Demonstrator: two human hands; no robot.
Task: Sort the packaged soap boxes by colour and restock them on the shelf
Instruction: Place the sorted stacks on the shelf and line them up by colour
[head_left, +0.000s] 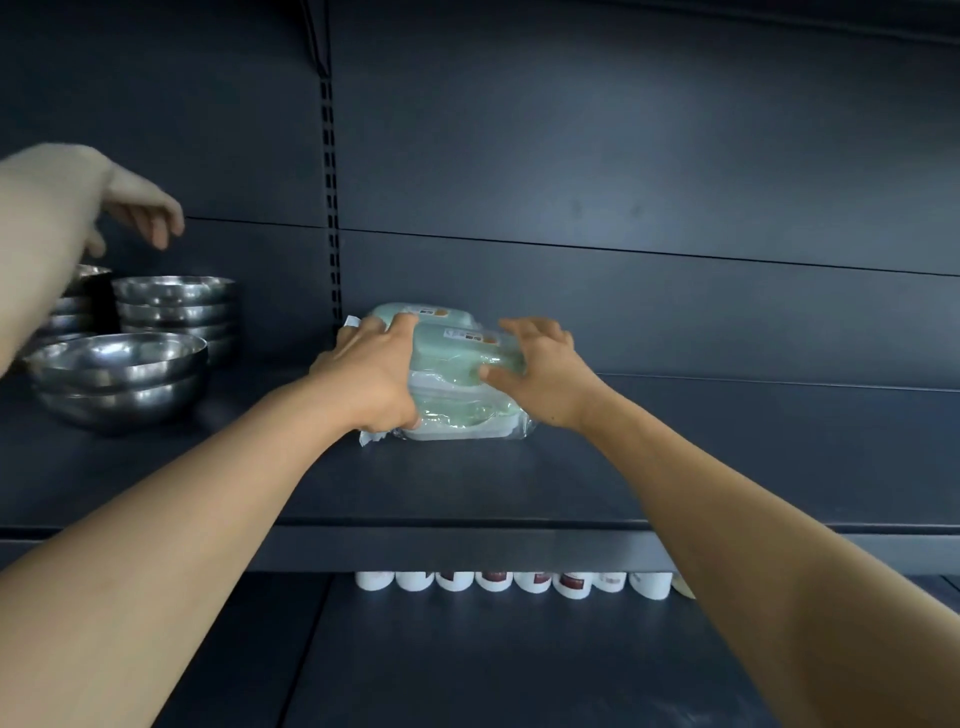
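Gripping the left side of the stacked green soap boxes (457, 374) with the left hand (371, 376), fingers curling over the top edge and thumb tucking under near the plastic wrap. Clasping the right side of the same stack with the right hand (537, 371), fingers spreading and bending over the upper box, thumb pressing on its front face. Sitting on the dark shelf (467, 483), toward the back and just right of the slotted upright (330, 208): two wrapped boxes one on the other, with a third green box (415, 312) lying behind them, labels facing up.

Going left to right: reaching in from the far left above the bowls, another person's hand (140, 208), fingers hanging loosely and holding nothing. Standing below it on the same shelf, well apart from the boxes, stacked steel bowls (119, 374), one stack in front and more behind. Stretching forward from the bottom corners, both bare forearms converging on the boxes. Lining up under the shelf's front lip on the lower level, a row of white bottles (514, 582) with red labels, only their tops showing.
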